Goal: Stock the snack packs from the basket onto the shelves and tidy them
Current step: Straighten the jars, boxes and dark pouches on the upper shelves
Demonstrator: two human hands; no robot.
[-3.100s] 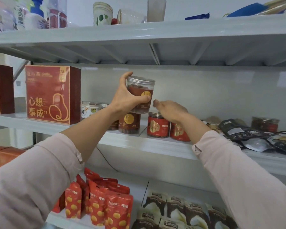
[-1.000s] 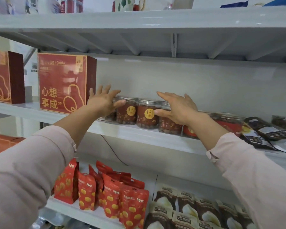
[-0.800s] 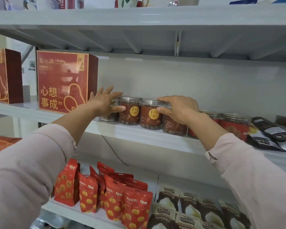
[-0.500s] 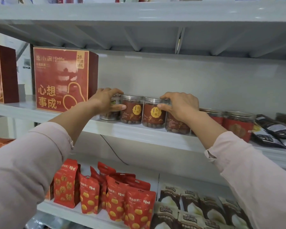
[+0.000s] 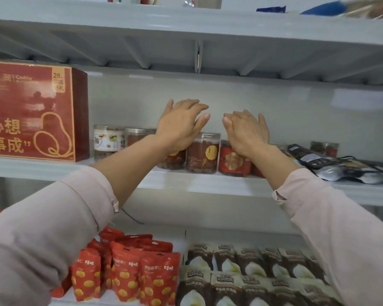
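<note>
A row of clear snack jars stands on the middle shelf (image 5: 208, 184). One brown jar with a yellow label (image 5: 202, 154) sits in the middle, a red jar (image 5: 233, 160) to its right, a white-labelled jar (image 5: 107, 140) at the left. My left hand (image 5: 180, 124) hovers with straight fingers over the brown jars and holds nothing. My right hand (image 5: 245, 129) is raised beside it above the red jar, fingers straight and also holding nothing. The basket is out of view.
A big red gift box (image 5: 34, 111) stands at the shelf's left. Dark foil packs (image 5: 341, 166) lie at the right, with another jar (image 5: 324, 149) behind. On the lower shelf stand red snack bags (image 5: 128, 274) and brown snack bags (image 5: 248, 279). The top shelf (image 5: 186, 23) hangs overhead.
Both hands have let go of the jars they gripped and lifted above the row, fingers straightened. The view has shifted right along the shelf.
</note>
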